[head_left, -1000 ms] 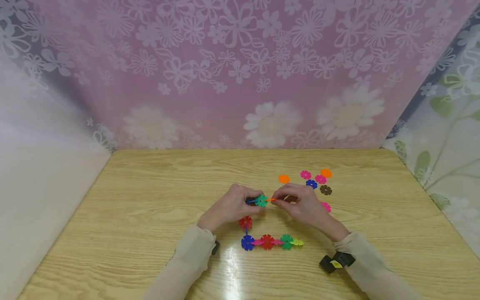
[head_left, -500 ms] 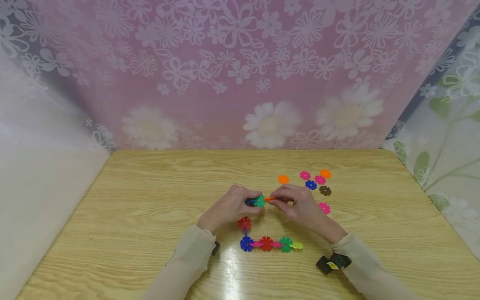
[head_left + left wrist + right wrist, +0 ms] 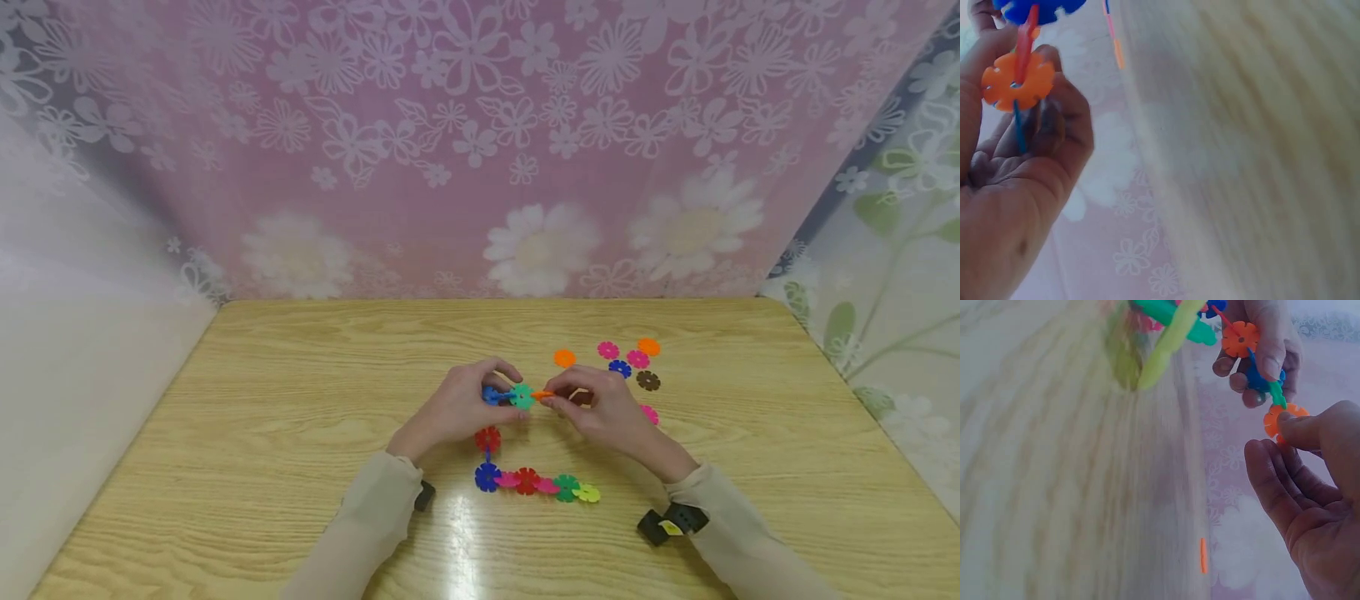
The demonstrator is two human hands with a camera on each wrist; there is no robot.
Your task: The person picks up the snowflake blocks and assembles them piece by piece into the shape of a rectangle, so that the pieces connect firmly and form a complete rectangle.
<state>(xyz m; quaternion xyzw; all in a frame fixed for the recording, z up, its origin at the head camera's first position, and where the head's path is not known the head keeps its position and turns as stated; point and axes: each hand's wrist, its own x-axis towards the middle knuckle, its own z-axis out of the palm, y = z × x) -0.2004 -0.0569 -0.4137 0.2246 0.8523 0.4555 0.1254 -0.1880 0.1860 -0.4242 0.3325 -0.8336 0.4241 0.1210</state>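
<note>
Apparently joining: pinching orange notched plastic disc (image 3: 541, 396) in right hand (image 3: 609, 410) against green notched plastic disc (image 3: 522, 397).
Holding multicoloured plastic disc chain (image 3: 487, 477) with curled left hand (image 3: 452, 406) over wood-grain table (image 3: 337, 358); likely next: align slots, press fully home, keep chain steady.

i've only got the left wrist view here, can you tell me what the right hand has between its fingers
Observer: The right hand pinches an orange disc by its edge, close to a green disc; I can't tell how deep the two slot together.

Operator: ok and what colour is the other end of the chain

Observer: The other end of the chain is a yellow-green disc.

Operator: any brown ones lying loose

Observer: Yes, in the head view a brown disc lies on the table, just right of a loose blue disc.
</note>
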